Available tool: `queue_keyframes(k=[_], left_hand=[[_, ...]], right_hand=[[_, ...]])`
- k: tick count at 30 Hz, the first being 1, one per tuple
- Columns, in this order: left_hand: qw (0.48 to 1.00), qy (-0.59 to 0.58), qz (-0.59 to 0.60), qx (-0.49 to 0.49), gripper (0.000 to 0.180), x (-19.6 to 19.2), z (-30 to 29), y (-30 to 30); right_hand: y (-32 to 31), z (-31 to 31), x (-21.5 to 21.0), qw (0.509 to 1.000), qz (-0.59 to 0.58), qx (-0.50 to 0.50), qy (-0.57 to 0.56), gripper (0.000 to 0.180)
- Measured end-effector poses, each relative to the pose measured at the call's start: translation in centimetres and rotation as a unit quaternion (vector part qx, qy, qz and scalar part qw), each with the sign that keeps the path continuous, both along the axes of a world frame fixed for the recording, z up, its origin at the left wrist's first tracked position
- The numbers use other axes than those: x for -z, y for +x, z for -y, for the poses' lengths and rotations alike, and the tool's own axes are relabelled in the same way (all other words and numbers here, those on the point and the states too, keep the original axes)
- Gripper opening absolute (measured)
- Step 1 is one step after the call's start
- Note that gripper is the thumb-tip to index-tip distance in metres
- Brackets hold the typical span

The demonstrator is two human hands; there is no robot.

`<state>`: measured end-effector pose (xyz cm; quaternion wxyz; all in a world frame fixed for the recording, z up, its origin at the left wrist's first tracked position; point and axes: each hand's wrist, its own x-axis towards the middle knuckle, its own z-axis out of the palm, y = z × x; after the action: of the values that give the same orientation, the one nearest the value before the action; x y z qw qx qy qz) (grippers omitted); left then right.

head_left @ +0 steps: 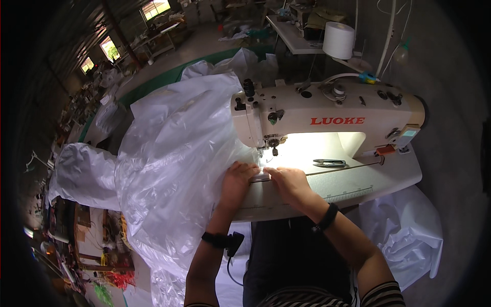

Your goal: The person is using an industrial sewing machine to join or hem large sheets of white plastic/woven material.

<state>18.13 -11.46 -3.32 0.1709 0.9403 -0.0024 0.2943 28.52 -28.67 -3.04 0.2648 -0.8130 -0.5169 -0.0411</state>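
Note:
A large, crumpled sheet of white translucent plastic (pixel 174 143) spreads over the left of the sewing machine (pixel 327 110), its edge running in under the lit needle area. Just in front of the presser foot, my left hand (pixel 239 179) has its fingers closed on that edge. My right hand (pixel 290 185) pinches the same edge close by, thumb and fingertips together. The two sets of fingertips are almost touching. What lies directly beneath them is mostly hidden. Dark thread snips (pixel 329 163) lie on the machine bed to the right of my right hand.
The pale machine table (pixel 381 174) carries a ruler scale along its front. A white thread cone (pixel 338 41) stands behind the machine. More white sheeting (pixel 404 235) hangs at the lower right. Coloured bundles (pixel 120 279) lie at the lower left, and a side table (pixel 296 38) stands at the back.

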Motion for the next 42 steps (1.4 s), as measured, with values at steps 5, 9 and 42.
queue_keyframes(k=[5, 9, 42], left_hand=[[1.0, 0.018, 0.024, 0.002, 0.022, 0.3, -0.7, 1.5], [1.0, 0.014, 0.02, 0.001, 0.02, 0.4, -1.2, 2.3], [0.968, 0.036, -0.041, -0.244, 0.043, -10.6, -10.1, -14.4]], right_hand=[[0.8, -1.0, -0.3, 0.998, -0.019, 0.018, -0.055, 0.033], [1.0, -1.5, -0.4, 0.998, -0.005, 0.043, -0.053, 0.03], [-4.4, 1.8, -0.4, 0.974, -0.209, -0.064, 0.056, 0.024]])
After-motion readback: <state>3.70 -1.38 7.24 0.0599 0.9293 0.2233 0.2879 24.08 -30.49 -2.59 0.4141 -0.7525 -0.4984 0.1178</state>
